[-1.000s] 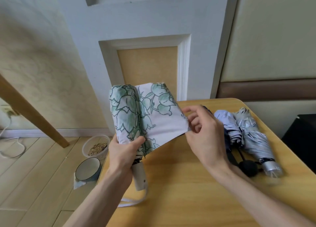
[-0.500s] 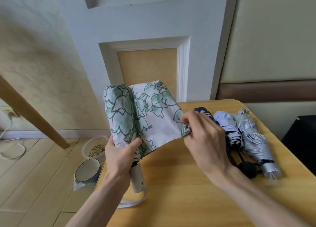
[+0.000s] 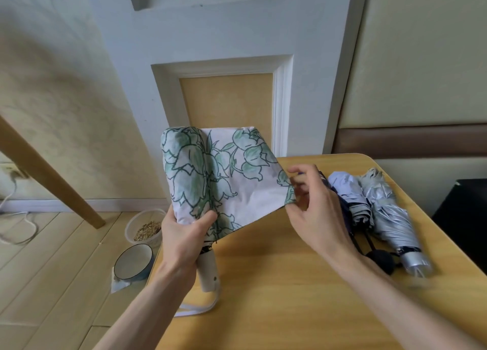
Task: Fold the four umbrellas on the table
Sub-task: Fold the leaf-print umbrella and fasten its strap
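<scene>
Right hand [image 3: 316, 210] has eased off since half a second ago: the index finger is now lifted clear, while the thumb and curled fingers still pinch the corner of the loose flap. Left hand [image 3: 184, 235] is wrapped round the rolled part of the floral umbrella [image 3: 210, 175], held upright over the worktop [image 3: 290, 310] at its left edge, white handle [image 3: 208, 273] poking out below. Over on the right, folded umbrellas [image 3: 350, 196] lie side by side on the worktop, the silver umbrella [image 3: 390, 217] outermost.
</scene>
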Demonstrator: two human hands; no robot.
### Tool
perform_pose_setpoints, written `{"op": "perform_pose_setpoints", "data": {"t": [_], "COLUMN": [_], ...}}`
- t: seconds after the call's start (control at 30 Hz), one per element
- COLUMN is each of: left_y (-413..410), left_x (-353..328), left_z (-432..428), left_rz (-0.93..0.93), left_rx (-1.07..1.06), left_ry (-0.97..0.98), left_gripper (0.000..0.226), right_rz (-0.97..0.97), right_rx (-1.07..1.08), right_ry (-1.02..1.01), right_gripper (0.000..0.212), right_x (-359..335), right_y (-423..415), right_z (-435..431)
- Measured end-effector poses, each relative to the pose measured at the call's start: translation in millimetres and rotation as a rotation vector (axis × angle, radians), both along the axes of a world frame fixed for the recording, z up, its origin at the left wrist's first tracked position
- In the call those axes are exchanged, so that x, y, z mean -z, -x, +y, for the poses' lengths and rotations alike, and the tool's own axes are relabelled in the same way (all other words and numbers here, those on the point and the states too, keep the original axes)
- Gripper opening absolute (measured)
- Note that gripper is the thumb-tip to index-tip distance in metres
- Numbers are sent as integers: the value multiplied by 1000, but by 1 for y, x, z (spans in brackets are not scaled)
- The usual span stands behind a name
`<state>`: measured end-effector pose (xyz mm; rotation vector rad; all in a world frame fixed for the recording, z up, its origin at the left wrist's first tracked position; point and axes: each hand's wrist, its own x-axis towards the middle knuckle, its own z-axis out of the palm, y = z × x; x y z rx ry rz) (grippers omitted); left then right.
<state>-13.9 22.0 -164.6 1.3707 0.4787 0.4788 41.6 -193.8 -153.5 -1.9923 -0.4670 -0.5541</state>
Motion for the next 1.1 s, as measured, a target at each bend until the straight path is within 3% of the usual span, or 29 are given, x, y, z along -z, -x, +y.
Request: {"op": "perform_pose_setpoints", "data": {"t": [0.13, 0.23, 0.3, 0.4, 0.5, 0.6, 0.9, 1.07, 1.1], "left_y": [-2, -2, -2, 0, 2, 3, 1, -3, -3], "left_x": [0, 0, -2, -9, -16, -19, -19, -21, -21], "left_z": [5, 9, 14, 21, 23, 28, 37, 44, 44], "left_rz": [-7, 10, 30, 37, 38, 38, 2, -1, -4], "left_rx": [-22, -12, 35, 146, 264, 353, 409, 412, 414], "left_ry": [-41, -85, -161, -324, -454, -522, -545, -537, -534], "left_gripper": [32, 34, 36, 40, 48, 57, 53, 47, 47], "right_rz": [167, 353, 492, 457, 305, 305, 410, 384, 380], "right_rx": [-111, -342, -475, -506, -425, -388, -496, -441, -423], "right_ry": [-62, 40, -32, -202, -115, -84, 31, 45, 29], "right_gripper": [42, 73, 86, 69, 48, 29, 30, 6, 10], "right_x": [-1, -9, -18, -33, -37, -36, -41, -46, -44], "right_y": [-10, -13, -12, -13, -17, -22, -22, -26, -28], "right_z": [-8, -16, -21, -22, -24, -32, -40, -52, -53]}}
